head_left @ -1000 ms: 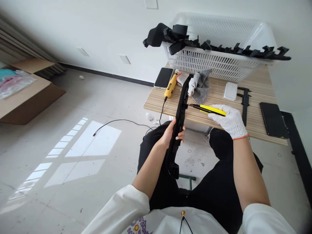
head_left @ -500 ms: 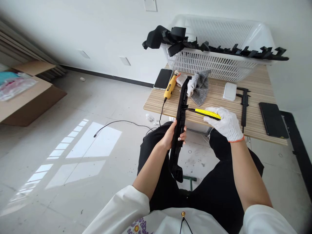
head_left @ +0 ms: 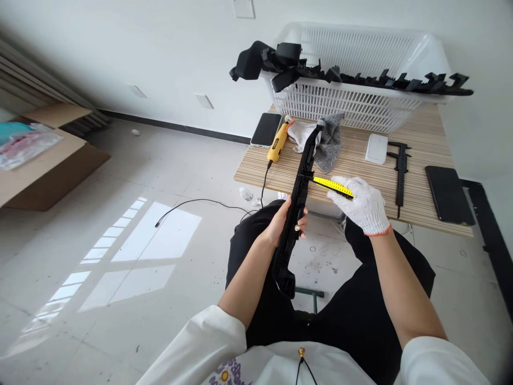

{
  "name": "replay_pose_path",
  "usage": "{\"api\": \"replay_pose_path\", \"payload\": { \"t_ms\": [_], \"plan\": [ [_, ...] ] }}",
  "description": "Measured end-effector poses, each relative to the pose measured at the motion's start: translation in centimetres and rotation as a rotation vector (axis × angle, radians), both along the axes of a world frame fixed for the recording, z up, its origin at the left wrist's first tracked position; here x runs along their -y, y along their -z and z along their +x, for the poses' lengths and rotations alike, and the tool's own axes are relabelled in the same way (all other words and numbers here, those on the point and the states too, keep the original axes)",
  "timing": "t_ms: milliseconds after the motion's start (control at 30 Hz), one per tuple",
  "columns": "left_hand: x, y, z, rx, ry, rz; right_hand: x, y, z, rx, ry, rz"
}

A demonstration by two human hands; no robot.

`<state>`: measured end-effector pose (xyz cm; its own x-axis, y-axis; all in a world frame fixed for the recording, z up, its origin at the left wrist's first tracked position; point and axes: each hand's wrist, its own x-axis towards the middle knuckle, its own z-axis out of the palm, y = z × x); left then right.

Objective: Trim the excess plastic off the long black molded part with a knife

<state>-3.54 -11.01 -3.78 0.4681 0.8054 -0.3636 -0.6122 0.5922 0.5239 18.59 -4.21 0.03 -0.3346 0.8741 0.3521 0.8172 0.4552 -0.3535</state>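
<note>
My left hand (head_left: 285, 223), bare, is wrapped round the middle of a long black plastic part (head_left: 298, 198) that stands nearly upright over my lap, its top leaning toward the table. My right hand (head_left: 363, 203) wears a white knit glove and grips a yellow utility knife (head_left: 329, 185). The knife's blade tip touches the right edge of the black part just above my left hand.
A wooden table (head_left: 360, 160) carries a white basket (head_left: 360, 80) of black plastic parts, a yellow corded tool (head_left: 276, 144), a grey cloth (head_left: 326, 140), a white box (head_left: 377, 148), a black caliper (head_left: 399, 166), and two phones (head_left: 265, 130) (head_left: 444, 192). A cardboard box (head_left: 36, 155) sits left.
The top of the black part has tilted to the right, and my gloved right hand with the knife has shifted left and closer along the part's edge.
</note>
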Motion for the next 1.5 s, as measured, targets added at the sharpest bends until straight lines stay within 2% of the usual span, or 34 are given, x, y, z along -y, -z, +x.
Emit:
{"api": "replay_pose_path", "payload": {
  "t_ms": [200,367,533,767,867,1000,1067,1267,1367,1500],
  "plan": [
    [0.4,0.1,-0.1,0.024,-0.075,0.015,-0.5,-0.1,-0.1,-0.026,0.048,0.013],
    [0.7,0.3,-0.1,-0.002,0.024,0.108,-1.3,-0.1,0.0,-0.1,0.136,-0.009],
    [1.0,-0.1,0.2,-0.085,0.101,0.148,-2.0,-0.2,-0.1,-0.197,0.194,-0.051],
    [1.3,-0.4,1.3,-0.231,0.019,0.206,-2.2,-0.5,-0.3,-0.202,0.28,-0.082],
    [1.3,-0.3,1.5,-0.233,0.017,0.221,-1.9,-0.7,0.1,-0.257,0.231,-0.114],
    [1.4,-0.1,1.3,-0.179,0.016,0.21,-1.4,-0.9,1.2,-0.414,-0.07,-0.298],
    [1.3,0.0,1.2,-0.141,0.009,0.197,-1.1,-0.8,1.6,-0.406,-0.16,-0.366],
    [1.1,0.5,1.1,-0.099,0.017,0.188,-0.5,-0.2,2.0,-0.29,-0.066,-0.195],
    [1.0,0.6,1.1,-0.111,0.021,0.195,-0.3,-0.2,2.3,-0.245,-0.102,-0.228],
    [1.1,0.6,0.9,-0.106,0.025,0.191,-0.2,-0.3,2.6,-0.302,-0.056,-0.253]
  ]
}}
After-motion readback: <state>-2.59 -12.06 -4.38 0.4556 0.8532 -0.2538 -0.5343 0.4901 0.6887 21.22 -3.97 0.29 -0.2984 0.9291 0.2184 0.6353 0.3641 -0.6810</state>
